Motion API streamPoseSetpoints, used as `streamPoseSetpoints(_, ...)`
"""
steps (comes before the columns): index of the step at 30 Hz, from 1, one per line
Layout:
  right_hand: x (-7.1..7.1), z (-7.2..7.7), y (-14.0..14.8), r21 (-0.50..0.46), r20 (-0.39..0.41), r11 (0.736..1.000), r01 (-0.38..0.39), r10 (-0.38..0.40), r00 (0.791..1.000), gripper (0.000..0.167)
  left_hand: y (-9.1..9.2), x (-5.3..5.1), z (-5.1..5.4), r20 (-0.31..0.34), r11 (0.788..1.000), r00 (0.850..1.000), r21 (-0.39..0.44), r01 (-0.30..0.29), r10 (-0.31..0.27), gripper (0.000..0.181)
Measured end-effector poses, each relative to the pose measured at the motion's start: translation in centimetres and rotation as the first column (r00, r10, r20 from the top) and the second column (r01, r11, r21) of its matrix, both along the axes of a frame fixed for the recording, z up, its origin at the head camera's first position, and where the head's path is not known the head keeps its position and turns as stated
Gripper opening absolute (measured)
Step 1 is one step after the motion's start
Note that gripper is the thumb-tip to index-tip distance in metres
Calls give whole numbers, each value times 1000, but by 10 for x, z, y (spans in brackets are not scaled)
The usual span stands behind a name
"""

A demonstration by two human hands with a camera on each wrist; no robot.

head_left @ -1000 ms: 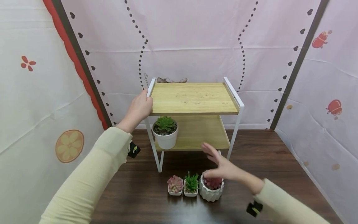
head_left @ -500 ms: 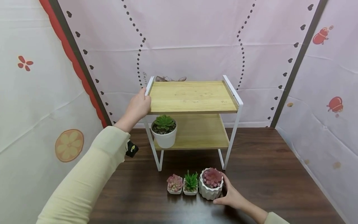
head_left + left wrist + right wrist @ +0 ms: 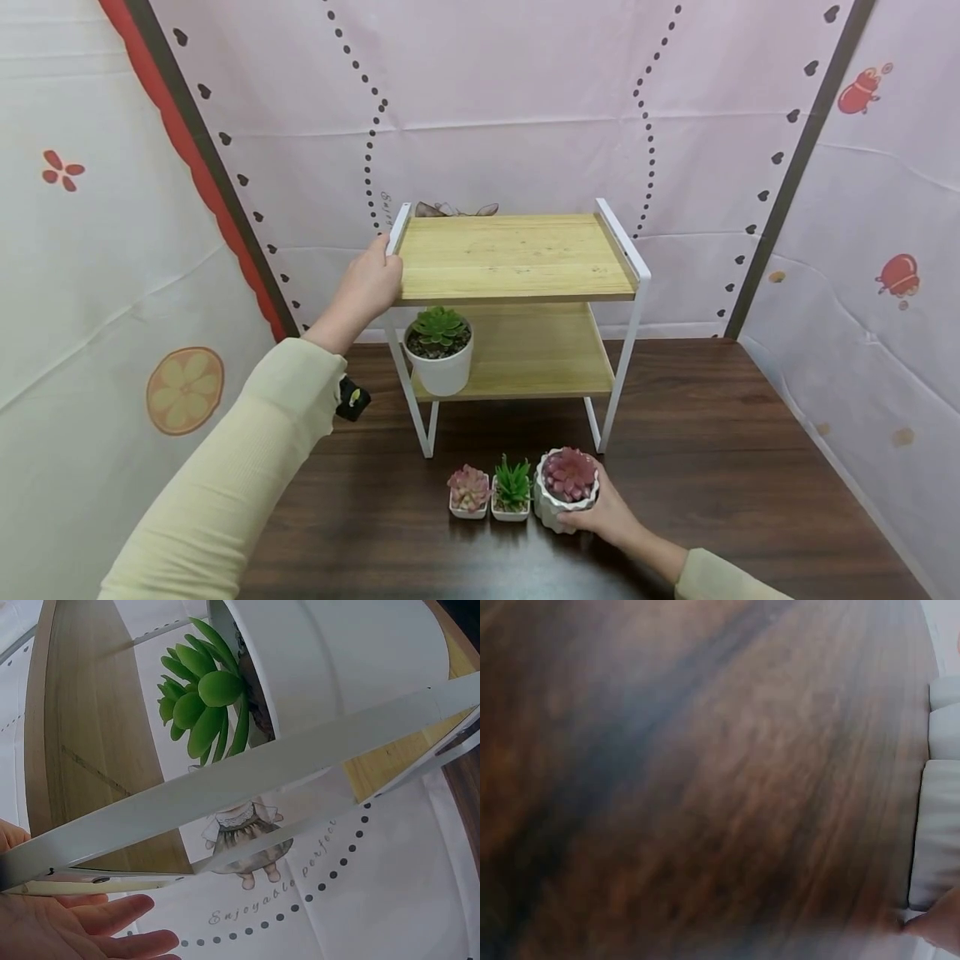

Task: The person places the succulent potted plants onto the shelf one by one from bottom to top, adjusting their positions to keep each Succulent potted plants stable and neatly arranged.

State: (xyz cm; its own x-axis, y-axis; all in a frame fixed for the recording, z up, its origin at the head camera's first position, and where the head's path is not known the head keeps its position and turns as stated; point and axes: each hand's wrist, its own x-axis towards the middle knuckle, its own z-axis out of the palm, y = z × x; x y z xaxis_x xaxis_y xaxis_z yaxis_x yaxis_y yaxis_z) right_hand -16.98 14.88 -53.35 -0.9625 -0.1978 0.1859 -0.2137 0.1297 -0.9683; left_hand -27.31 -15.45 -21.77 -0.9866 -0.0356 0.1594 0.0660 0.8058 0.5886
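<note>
My left hand (image 3: 364, 285) grips the upper left corner of a two-tier shelf (image 3: 517, 258); in the left wrist view, that hand (image 3: 82, 930) has its fingers below the white metal rail (image 3: 247, 776). Down at the table, my right hand (image 3: 603, 508) holds the ribbed white pot (image 3: 553, 510) with a dark red succulent (image 3: 570, 475), thumb at the front and fingers at its right side. The right wrist view has part of the pot (image 3: 939, 825) at its right edge, a fingertip (image 3: 937, 922) touching it.
Left of the ribbed pot stand two small square pots, one with a pink succulent (image 3: 469, 487), one with a green plant (image 3: 512, 485). A white pot (image 3: 442, 373) with a green succulent sits on the lower tier's left. Patterned cloth (image 3: 510, 100) hangs behind the dark table (image 3: 720, 433).
My right hand has come down from above the ribbed pot to its right side and taken hold of it; the pot now tilts slightly. My left hand stays on the shelf corner.
</note>
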Motion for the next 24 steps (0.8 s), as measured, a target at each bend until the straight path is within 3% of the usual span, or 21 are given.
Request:
streamPoseSetpoints(13,2,1,-1,-2,-1,1000,18,-18,1000,85,0,3,1,13,1000,1000,5,6,-6,55)
streamPoseSetpoints(19,-1,2,0,-25,-60,999,-43,41,997,80,-1,3,2,18,1000,1000,-1,-3,3,56)
streamPoseSetpoints(24,1,4,1,24,18,999,28,-29,999,85,0,2,1,21,1000,1000,1,3,-3,56)
